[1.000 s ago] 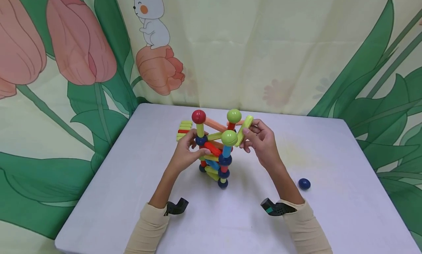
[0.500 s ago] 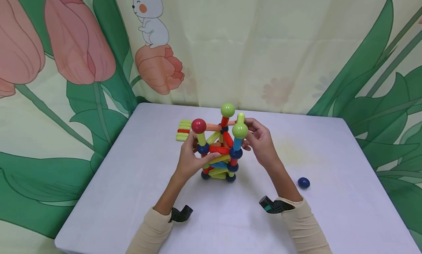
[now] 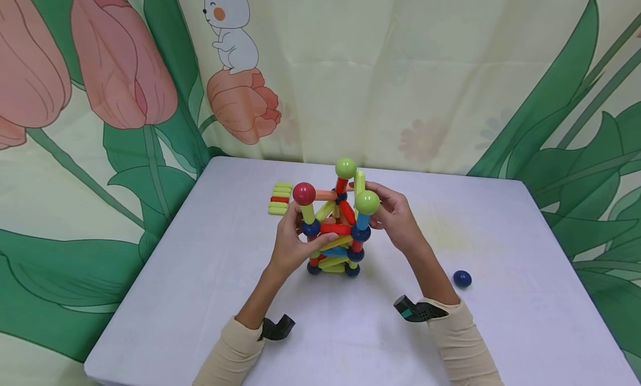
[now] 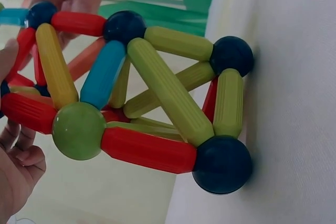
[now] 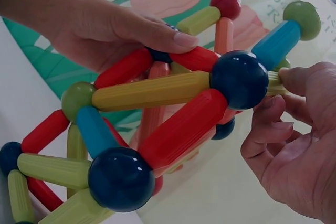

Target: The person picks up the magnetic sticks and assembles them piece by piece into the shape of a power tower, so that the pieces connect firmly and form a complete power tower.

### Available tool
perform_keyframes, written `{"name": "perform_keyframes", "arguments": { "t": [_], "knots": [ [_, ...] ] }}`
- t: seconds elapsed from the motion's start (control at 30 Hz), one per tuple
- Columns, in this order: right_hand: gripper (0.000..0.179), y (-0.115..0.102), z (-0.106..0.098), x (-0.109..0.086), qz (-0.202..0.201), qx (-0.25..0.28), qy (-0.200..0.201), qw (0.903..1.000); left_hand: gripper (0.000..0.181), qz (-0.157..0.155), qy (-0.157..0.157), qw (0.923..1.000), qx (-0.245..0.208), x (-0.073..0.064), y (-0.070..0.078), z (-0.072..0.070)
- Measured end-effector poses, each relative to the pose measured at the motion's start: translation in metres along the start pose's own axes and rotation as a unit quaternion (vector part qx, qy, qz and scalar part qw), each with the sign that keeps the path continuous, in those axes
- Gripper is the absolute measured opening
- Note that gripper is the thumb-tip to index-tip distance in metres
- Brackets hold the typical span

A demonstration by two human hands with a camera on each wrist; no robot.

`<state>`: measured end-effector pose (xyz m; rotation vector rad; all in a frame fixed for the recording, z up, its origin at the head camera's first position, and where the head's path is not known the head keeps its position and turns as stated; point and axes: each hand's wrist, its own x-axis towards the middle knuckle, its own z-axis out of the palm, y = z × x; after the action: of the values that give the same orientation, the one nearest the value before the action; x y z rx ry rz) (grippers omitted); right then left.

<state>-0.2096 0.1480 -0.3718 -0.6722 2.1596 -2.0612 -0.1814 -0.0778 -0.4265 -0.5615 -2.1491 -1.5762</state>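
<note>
A tower of magnetic rods and balls [image 3: 335,229] stands upright on the table. My left hand [image 3: 292,247] holds its left side at an upper level, thumb across the front near a red rod and fingers behind a dark blue ball [image 3: 311,228]. My right hand [image 3: 400,219] pinches a yellow-green rod [image 3: 359,181] just behind the light green ball [image 3: 368,202] at the tower's top right. In the right wrist view, that rod [image 5: 275,83] sits close to a dark blue ball [image 5: 239,80]; whether they touch is unclear. A red ball [image 3: 304,193] tops the left corner.
Several short rods [image 3: 280,199], yellow-green and one red, lie in a row behind the left hand. A loose dark blue ball [image 3: 462,278] rests on the white table [image 3: 175,297] to the right. A printed curtain [image 3: 360,85] hangs behind the table's back edge.
The tower has turned, its top right corner shifting right. The yellow-green rod went from a slant beside the tower to upright behind the green ball. My left hand moved slightly right with the tower.
</note>
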Motion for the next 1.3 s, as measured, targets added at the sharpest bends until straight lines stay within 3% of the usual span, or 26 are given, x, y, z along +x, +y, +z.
{"name": "perform_keyframes", "arguments": {
  "t": [0.37,0.63,0.83,0.93,1.03,1.13,1.3],
  "knots": [
    [0.043,0.0,-0.003,0.004,0.007,-0.018,-0.037,0.9991,0.058,-0.004,-0.002,1.0,-0.007,-0.002,0.0,0.001],
    [0.04,0.001,0.002,0.004,0.018,-0.028,-0.025,0.9991,0.059,0.006,0.006,0.9999,-0.012,-0.005,0.0,0.004],
    [0.037,0.003,-0.004,0.005,0.003,-0.063,-0.008,0.998,0.063,0.027,0.041,0.9986,-0.021,-0.005,0.007,0.01],
    [0.037,0.005,-0.01,0.006,0.004,-0.086,-0.012,0.9962,0.062,0.025,0.074,0.9969,0.003,-0.008,0.013,0.016],
    [0.036,0.011,-0.016,0.01,0.026,-0.11,-0.012,0.9935,0.058,0.017,0.105,0.9934,0.042,-0.01,0.018,0.021],
    [0.037,0.026,-0.023,0.02,0.064,-0.142,0.003,0.9878,0.053,0.022,0.118,0.9902,0.072,-0.01,0.02,0.022],
    [0.036,0.066,-0.036,0.045,0.13,-0.215,0.049,0.9667,0.045,0.059,0.09,0.9895,0.096,-0.011,0.015,0.015]
  ]
}}
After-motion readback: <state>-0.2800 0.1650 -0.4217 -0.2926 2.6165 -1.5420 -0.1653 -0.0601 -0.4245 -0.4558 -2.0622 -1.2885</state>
